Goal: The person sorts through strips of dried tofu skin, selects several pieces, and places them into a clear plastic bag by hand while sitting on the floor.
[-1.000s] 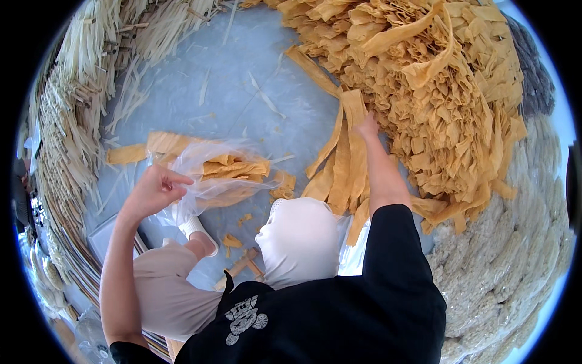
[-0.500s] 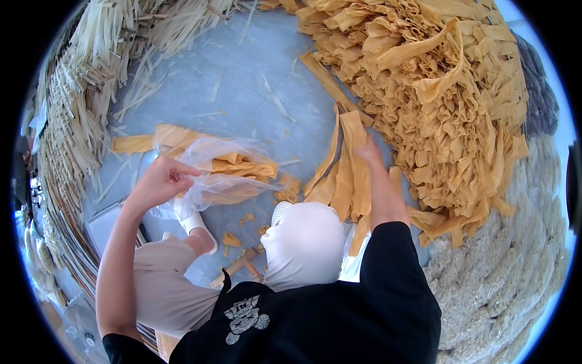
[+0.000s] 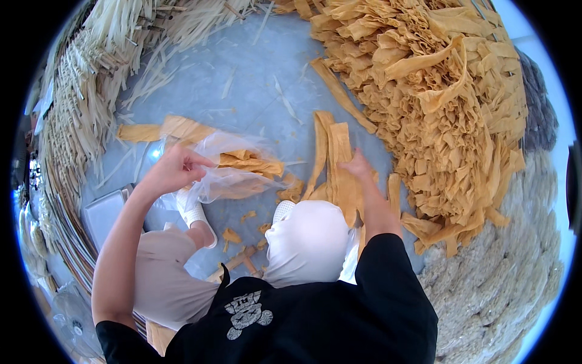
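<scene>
My left hand is closed in a pinch at the edge of a clear plastic bag, lifting its mouth. Inside the bag lie folded yellow-brown strips that look like dried tofu skin. To the right, my right hand grips a bunch of long, flat tofu skin strips; its thumb lies over them, and their upper ends point away from me. Beyond that hand rises a large heap of the same crinkled tofu skin. My knee hides the near ends of the gripped strips in part.
Pale stacked strips with brown rods line the left side. Bagged whitish bundles lie at the lower right. A clear box stands by my left foot. Scraps and a long strip are scattered on the grey floor.
My right hand has moved slightly left and nearer, and the strips it grips have drawn closer together. My left hand has stayed at the bag.
</scene>
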### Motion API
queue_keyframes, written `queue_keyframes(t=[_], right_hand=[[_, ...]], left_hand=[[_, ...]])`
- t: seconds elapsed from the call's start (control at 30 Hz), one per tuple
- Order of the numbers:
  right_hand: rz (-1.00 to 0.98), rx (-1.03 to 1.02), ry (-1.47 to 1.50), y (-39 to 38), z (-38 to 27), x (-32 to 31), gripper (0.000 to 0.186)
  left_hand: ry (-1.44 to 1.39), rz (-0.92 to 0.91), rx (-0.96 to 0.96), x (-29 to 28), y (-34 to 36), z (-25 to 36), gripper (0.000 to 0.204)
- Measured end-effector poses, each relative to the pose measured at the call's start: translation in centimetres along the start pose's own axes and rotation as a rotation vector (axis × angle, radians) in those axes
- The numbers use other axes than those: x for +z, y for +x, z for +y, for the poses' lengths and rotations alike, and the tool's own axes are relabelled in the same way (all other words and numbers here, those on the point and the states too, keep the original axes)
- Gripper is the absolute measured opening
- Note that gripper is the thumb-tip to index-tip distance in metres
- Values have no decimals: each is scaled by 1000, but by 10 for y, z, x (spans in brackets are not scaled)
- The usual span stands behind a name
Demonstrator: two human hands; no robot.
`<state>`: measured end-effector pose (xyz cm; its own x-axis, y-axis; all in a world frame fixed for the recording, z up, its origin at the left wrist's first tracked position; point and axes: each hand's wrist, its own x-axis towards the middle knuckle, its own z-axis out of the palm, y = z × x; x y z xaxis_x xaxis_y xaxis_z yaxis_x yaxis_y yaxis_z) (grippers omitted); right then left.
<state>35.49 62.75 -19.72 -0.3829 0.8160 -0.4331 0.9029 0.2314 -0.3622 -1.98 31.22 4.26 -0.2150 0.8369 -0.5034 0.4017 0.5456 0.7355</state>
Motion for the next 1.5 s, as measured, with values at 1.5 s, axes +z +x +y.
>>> queue_keyframes(t=[1.5], right_hand=[[-813, -878, 339, -117, -309, -42, 24]], left_hand=[[-109, 130, 311, 14, -25, 64, 39]])
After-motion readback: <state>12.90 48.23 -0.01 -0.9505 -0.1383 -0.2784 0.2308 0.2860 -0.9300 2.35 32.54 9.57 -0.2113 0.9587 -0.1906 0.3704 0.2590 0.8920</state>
